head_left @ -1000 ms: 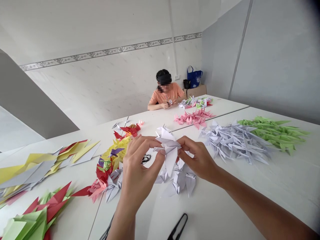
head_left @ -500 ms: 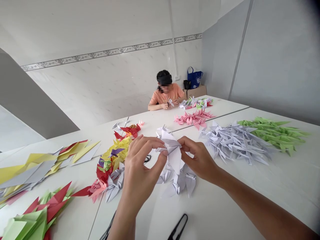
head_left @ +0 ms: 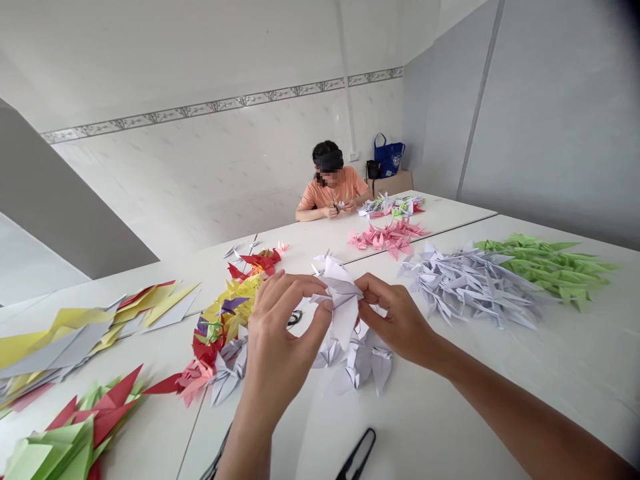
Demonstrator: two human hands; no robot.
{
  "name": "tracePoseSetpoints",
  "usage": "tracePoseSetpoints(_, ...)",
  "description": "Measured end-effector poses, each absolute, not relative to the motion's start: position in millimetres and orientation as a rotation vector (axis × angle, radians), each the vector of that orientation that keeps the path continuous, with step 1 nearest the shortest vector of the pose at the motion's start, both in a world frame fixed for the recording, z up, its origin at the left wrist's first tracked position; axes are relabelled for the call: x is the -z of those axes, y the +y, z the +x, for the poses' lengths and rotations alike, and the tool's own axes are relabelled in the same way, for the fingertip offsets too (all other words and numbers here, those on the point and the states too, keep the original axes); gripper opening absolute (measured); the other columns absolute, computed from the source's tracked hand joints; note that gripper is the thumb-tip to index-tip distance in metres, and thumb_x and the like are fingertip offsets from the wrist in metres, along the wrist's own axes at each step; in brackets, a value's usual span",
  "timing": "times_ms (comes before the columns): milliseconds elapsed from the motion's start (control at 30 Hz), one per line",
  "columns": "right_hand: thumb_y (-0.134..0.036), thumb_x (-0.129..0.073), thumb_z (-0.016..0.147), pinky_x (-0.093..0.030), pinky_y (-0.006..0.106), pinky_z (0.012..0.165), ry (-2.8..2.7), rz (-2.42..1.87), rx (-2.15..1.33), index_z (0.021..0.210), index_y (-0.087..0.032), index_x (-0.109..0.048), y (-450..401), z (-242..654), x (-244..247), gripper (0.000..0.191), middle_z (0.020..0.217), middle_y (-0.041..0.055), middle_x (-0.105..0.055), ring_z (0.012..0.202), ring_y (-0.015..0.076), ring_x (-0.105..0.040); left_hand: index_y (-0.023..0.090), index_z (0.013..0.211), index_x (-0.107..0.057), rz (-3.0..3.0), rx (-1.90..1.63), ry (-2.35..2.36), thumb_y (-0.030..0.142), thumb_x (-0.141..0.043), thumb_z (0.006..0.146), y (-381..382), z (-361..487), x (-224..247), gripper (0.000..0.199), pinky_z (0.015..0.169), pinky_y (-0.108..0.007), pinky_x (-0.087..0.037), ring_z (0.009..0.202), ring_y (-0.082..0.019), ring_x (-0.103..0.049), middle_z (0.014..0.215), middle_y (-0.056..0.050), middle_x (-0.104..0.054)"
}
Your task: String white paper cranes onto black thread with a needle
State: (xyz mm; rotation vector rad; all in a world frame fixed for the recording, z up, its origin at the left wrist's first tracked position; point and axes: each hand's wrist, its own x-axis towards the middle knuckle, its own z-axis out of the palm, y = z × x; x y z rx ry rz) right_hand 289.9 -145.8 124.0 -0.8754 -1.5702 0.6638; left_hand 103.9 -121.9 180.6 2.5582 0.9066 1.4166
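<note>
Yellow and grey paper: large folded yellow and grey paper shapes (head_left: 60,340) are spread at the left of the white table (head_left: 440,407), with red and green folded paper (head_left: 85,420) heaped nearer the camera.

Mixed heap: red, yellow, pink and white origami pieces (head_left: 220,333) are piled in a strip just beside the left hand.

Left hand: the left hand (head_left: 283,347) is raised above the table, its fingertips pressed on the near side of the work.

Work in hand: a white origami piece (head_left: 340,297) is held in the air between both hands; its folds are formed, but it has not been set down.

Right hand: the right hand (head_left: 400,320) is brought close to the left, and the piece is pinched from the far side, so the hands are together on it.

Below the hands: white origami pieces (head_left: 360,363) are gathered in a small heap, and black thread snips (head_left: 357,457) lie at the near edge of view.

Finished heaps: much folding is done, as shown by a pink heap (head_left: 387,239), a large lavender-grey heap (head_left: 470,287) and a green heap (head_left: 550,270).

Far end: a co-worker (head_left: 333,190) is seated at the table, with a small paper piece held in both hands.
</note>
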Motion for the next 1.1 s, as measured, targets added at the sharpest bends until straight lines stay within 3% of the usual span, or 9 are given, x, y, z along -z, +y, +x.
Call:
tracePoseSetpoints(567, -0.016, -0.053, 0.097, -0.042, 0.021, 0.059, -1.58, -0.877, -0.688, 0.089, -0.021, -0.055, -146.9, 291.2, -128.6, 0.011, 0.072, -0.0037, -0.067, 0.065, 0.0105, -0.06, 0.026, 0.094, -0.062, 2.546, -1.424, 0.899, 0.016, -0.062, 0.094, -121.0, 103.8, -179.5, 0.01, 0.094, -0.032, -0.045, 0.095, -0.013, -0.06, 0.098, 0.006, -0.068)
tracePoseSetpoints(733, -0.027, -0.054, 0.102, -0.045, 0.023, 0.061, -1.57, -0.83, -0.791, 0.09, -0.021, -0.056, -145.7, 291.4, -128.7, 0.013, 0.073, -0.0022, -0.07, 0.064, 0.011, -0.06, 0.027, 0.091, -0.063, 2.523, -1.493, 0.904, 0.016, -0.064, 0.092, -121.3, 103.4, -177.1, 0.011, 0.11, -0.035, -0.039, 0.091, -0.013, -0.061, 0.093, 0.008, -0.07)
tracePoseSetpoints(900, -0.024, -0.057, 0.1, -0.051, 0.027, 0.07, -1.525, -0.802, -0.826, 0.09, -0.02, -0.058, -147.9, 291.0, -127.7, 0.01, 0.072, -0.001, -0.07, 0.069, 0.0138, -0.066, 0.026, 0.086, -0.063, 2.408, -1.432, 0.969, 0.02, -0.064, 0.092, -122.3, 102.7, -179.0, 0.009, 0.093, -0.033, -0.046, 0.083, -0.014, -0.062, 0.085, 0.007, -0.069)
tracePoseSetpoints(1100, -0.022, -0.059, 0.099, -0.05, 0.025, 0.065, -1.484, -0.809, -0.794, 0.092, -0.02, -0.06, -147.2, 291.2, -127.6, 0.008, 0.07, -0.0016, -0.07, 0.066, 0.0127, -0.065, 0.026, 0.086, -0.065, 2.343, -1.38, 1.005, 0.022, -0.064, 0.09, -123.4, 103.3, -181.7, 0.005, 0.098, -0.036, -0.045, 0.086, -0.017, -0.063, 0.083, 0.005, -0.07)
